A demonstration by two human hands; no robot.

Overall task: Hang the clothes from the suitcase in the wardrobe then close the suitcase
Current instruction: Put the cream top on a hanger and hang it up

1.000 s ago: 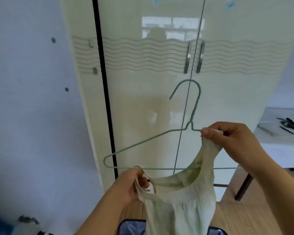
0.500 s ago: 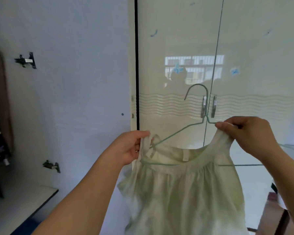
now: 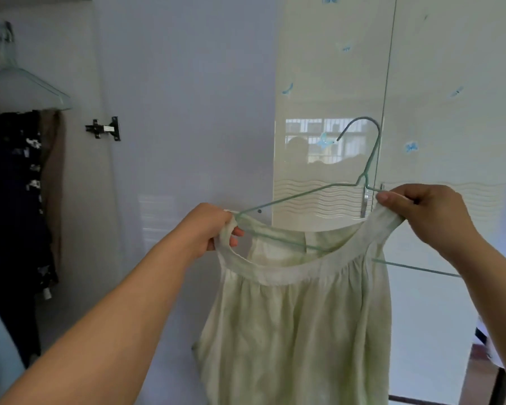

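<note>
A pale green sleeveless top [image 3: 298, 323] hangs partly on a green wire hanger [image 3: 365, 173], held up before the cream wardrobe doors [image 3: 450, 112]. My left hand [image 3: 209, 229] grips the top's left strap together with the hanger's left end. My right hand [image 3: 424, 214] pinches the right strap just below the hanger's neck. The hanger's right arm pokes out bare past the cloth. The suitcase is out of view.
The open wardrobe door's inner side [image 3: 173, 112] with a black hinge [image 3: 104, 129] fills the middle. At the left, inside the wardrobe, an empty green hanger [image 3: 27, 83] and a dark patterned garment [image 3: 12, 200] hang. A dark table edge [image 3: 485, 337] shows low right.
The view has swung up and to the left, bringing the open wardrobe interior into sight. Both hands have lifted the top and hanger and spread the neckline wider.
</note>
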